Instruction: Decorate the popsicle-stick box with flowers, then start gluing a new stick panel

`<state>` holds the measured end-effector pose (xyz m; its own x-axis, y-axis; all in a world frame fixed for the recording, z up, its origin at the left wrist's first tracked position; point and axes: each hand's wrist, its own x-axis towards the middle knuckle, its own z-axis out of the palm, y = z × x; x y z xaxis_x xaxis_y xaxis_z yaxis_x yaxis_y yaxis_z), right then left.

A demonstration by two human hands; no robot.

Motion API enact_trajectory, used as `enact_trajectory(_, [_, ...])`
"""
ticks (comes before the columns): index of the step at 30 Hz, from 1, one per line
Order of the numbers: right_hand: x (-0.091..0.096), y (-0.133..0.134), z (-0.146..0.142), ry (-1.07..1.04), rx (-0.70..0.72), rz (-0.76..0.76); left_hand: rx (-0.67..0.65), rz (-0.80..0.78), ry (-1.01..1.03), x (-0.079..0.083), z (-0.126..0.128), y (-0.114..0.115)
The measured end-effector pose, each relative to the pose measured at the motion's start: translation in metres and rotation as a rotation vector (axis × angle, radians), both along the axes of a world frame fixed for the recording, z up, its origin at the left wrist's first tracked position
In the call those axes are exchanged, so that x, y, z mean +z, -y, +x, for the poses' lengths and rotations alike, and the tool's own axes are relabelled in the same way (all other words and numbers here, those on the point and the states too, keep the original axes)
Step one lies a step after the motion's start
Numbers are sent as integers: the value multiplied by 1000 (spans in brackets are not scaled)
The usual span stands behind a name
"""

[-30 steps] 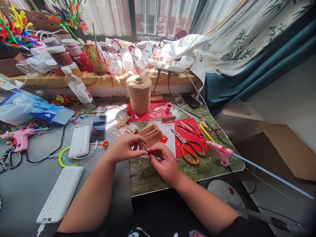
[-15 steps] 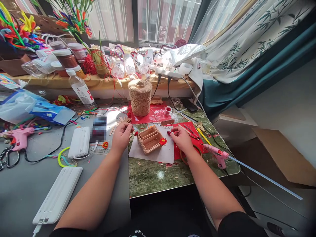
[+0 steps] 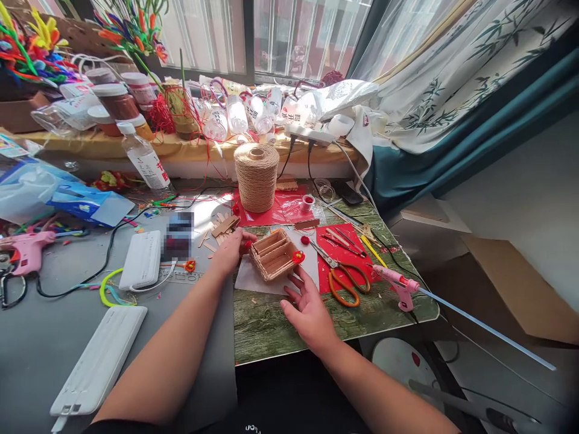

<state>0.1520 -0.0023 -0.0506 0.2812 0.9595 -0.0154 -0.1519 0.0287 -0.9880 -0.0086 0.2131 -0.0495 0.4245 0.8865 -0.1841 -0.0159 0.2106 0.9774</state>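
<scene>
Craft-stick box [image 3: 272, 258] between left hand [image 3: 228, 253] and right hand [image 3: 311, 308] — ahead and leftward of the right, spread loose and empty; left seemingly nearer, at a small red ornament [image 3: 248, 245] — can't tell whether pinching it.

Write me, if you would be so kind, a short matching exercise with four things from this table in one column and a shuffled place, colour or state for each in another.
Column one
1. Box
2. Scissors
3. Twine
4. Right hand

Column two
A. Orange handles
B. Open, at the side of the box nearer the person
C. Divided inside, with white paper beneath
D. Standing upright, farther from the person than the box

Right pairs: 1-C, 2-A, 3-D, 4-B.
</scene>
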Motion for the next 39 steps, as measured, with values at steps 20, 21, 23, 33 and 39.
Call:
enact_trajectory(20, [38, -81, 50, -94, -287, 105, -280, 858, -74, 43, 13, 56])
enact_trajectory(21, [38, -80, 50, -99, -292, 80, -321, 867, -80, 43, 14, 57])
enact_trajectory(23, [39, -79, 54, -121, -329, 32, -384, 868, -73, 44, 15, 61])
enact_trajectory(33, [36, -85, 67, -124, -84, -56, 466, 607, -12, 32, 0, 37])
enact_trajectory(39, [35, -107, 50, -161, 95, -80, 630, 457, 54, 22, -3, 10])
